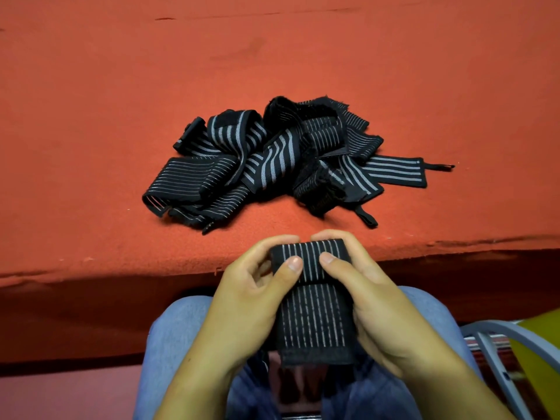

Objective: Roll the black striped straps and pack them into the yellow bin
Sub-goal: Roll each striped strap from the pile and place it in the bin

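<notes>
Both hands hold one black striped strap (pixel 315 325) just in front of the near edge of the red felt-covered bench (pixel 121 101), above the person's lap. The upper end of this strap is wound into a short, thick roll (pixel 309 253), and the unrolled length hangs down from it between the palms, its thin pale stripes running lengthwise and its lower end plain black. The left hand (pixel 242 301) has its grip closed on the left end of the roll, fingers curled over the far side and the thumb (pixel 291 265) pressed on the near face. The right hand (pixel 378 301) mirrors it, its grip closed on the right end with the thumb (pixel 330 259) lying beside the left one, the two thumb tips close but apart. Farther back on the bench lies a loose pile of straps (pixel 272 165), tangled and overlapping. Some in the pile carry wide grey stripes and others fine pale lines. One folded strap (pixel 181 180) lies flat at the pile's left edge, and another strap (pixel 394 174) stretches out to the right, ending in a narrow black tab. The yellow bin (pixel 542 344) shows only as a sliver at the lower right edge of the view, below bench level, behind a grey tubular frame (pixel 500 331). What it holds cannot be seen. Blue trousers (pixel 181 328) cover the person's legs under the hands.
</notes>
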Available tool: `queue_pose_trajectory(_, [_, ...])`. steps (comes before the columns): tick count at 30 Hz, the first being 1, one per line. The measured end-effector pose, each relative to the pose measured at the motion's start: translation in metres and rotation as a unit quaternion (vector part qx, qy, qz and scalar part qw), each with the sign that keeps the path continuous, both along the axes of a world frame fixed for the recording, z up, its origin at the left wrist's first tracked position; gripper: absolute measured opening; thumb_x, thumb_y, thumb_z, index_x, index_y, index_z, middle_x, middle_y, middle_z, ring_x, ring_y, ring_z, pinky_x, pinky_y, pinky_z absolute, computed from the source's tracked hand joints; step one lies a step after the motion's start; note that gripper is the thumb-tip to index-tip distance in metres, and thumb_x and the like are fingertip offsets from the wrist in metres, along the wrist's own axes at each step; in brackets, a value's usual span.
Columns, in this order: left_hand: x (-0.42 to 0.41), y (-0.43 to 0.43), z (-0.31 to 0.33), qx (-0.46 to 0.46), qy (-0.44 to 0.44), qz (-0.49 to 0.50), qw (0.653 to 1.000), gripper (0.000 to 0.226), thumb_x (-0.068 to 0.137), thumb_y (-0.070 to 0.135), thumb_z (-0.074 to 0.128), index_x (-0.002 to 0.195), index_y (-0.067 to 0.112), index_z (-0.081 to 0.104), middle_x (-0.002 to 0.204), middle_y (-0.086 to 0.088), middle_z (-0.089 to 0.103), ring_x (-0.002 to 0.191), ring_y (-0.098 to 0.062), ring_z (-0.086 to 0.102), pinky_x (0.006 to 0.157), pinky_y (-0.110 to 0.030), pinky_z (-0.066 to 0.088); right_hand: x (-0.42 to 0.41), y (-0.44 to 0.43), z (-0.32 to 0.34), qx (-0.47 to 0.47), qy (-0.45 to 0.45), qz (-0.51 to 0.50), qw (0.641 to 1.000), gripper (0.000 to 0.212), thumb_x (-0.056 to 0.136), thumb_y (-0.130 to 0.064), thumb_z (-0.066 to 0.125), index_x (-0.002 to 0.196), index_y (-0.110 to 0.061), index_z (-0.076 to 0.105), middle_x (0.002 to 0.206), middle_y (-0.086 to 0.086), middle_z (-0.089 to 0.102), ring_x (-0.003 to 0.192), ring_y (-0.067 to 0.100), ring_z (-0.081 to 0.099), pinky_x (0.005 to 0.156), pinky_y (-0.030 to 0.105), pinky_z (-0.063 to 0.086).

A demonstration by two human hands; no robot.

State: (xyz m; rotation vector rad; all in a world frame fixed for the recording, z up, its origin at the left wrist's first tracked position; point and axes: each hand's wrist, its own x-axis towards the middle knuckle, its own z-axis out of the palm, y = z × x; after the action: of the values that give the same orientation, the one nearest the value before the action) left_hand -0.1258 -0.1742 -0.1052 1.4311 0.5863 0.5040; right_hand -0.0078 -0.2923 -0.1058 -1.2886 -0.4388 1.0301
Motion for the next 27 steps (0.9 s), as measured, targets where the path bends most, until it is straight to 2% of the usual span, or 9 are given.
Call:
queue_pose_trajectory(2, [-0.001,0.001,0.000,0.008,0.002,-0.015,1.000,0.031,0.088,0.020,0.070,0.118,0.023,0.071,0.103,0.002,0.078,0.093,-0.005,0.072,0.078,-0.019,0.055,-0.001,0.000,-0.001,0.005,0.008,-0.007,1.000,0.025,0.097,-0.040,0.058,0.115,-0.024,0.065,0.109,0.017,0.070,0.100,0.025,0.065,0.097,0.055,0.053])
queue_pose_trajectory(5, [-0.002,0.001,0.000,0.033,0.017,-0.043,0.998,0.033,0.097,0.010,0.064,0.123,0.029,0.067,0.106,0.005,0.075,0.095,-0.006,0.069,0.083,-0.022,0.055,-0.002,0.002,-0.004,-0.013,0.002,-0.002,1.000,0.029,0.096,-0.050,0.056,0.112,-0.028,0.065,0.103,0.007,0.072,0.098,0.022,0.068,0.099,0.055,0.054])
queue_pose_trajectory(9, [0.002,-0.005,-0.007,0.024,0.032,-0.041,0.998,0.037,0.099,0.030,0.060,0.130,0.050,0.057,0.117,0.012,0.071,0.110,-0.007,0.067,0.101,-0.035,0.052,-0.003,0.008,-0.010,-0.033,-0.040,-0.014,0.999,0.015,0.102,-0.049,0.056,0.107,-0.038,0.064,0.096,-0.001,0.072,0.092,0.020,0.066,0.090,0.048,0.053])
queue_pose_trajectory(11, [0.006,-0.010,-0.009,0.030,0.027,-0.024,0.999,0.040,0.093,0.039,0.058,0.130,0.053,0.054,0.129,0.015,0.067,0.122,-0.008,0.063,0.112,-0.044,0.046,-0.005,0.010,-0.011,-0.036,-0.055,-0.029,0.997,0.026,0.091,-0.058,0.056,0.109,-0.040,0.063,0.105,0.001,0.076,0.099,0.024,0.070,0.097,0.052,0.054])
queue_pose_trajectory(15, [0.008,-0.015,-0.010,0.044,0.008,-0.014,0.999,0.038,0.094,0.038,0.056,0.129,0.052,0.053,0.139,0.025,0.059,0.129,-0.002,0.058,0.115,-0.041,0.042,-0.008,0.011,-0.010,-0.036,-0.082,-0.036,0.995,0.049,0.080,-0.082,0.054,0.111,-0.044,0.060,0.105,0.003,0.076,0.099,0.023,0.072,0.099,0.057,0.055])
queue_pose_trajectory(17, [0.007,-0.015,-0.009,0.049,0.007,-0.021,0.999,0.040,0.094,0.042,0.057,0.133,0.051,0.052,0.140,0.026,0.058,0.129,0.000,0.057,0.114,-0.038,0.043,-0.007,0.009,-0.010,-0.031,-0.077,-0.042,0.996,0.044,0.078,-0.072,0.053,0.109,-0.042,0.060,0.101,0.002,0.076,0.095,0.024,0.072,0.095,0.053,0.057])
queue_pose_trajectory(20, [0.006,-0.013,-0.006,0.041,0.018,-0.032,0.998,0.043,0.094,0.049,0.053,0.137,0.050,0.052,0.138,0.025,0.060,0.128,0.002,0.057,0.113,-0.035,0.042,-0.006,0.006,-0.012,-0.003,-0.047,-0.061,0.997,0.030,0.092,-0.060,0.063,0.108,-0.034,0.062,0.095,0.003,0.071,0.087,0.021,0.065,0.083,0.049,0.054])
queue_pose_trajectory(24, [0.006,-0.007,-0.004,0.015,0.041,-0.010,0.999,0.047,0.087,0.069,0.052,0.127,0.047,0.065,0.121,0.010,0.072,0.118,-0.012,0.066,0.108,-0.047,0.049,-0.004,0.001,-0.011,0.013,-0.047,-0.047,0.998,0.019,0.093,-0.049,0.063,0.106,-0.035,0.062,0.089,-0.002,0.066,0.083,0.018,0.060,0.076,0.043,0.050])
queue_pose_trajectory(27, [0.007,-0.006,-0.005,0.028,0.043,0.021,0.998,0.021,0.098,0.042,0.061,0.110,0.034,0.076,0.105,0.004,0.078,0.099,-0.008,0.070,0.091,-0.033,0.055,-0.001,-0.001,-0.011,0.002,-0.037,-0.030,0.999,0.020,0.090,-0.045,0.062,0.108,-0.036,0.063,0.094,0.002,0.066,0.088,0.021,0.059,0.080,0.047,0.049])
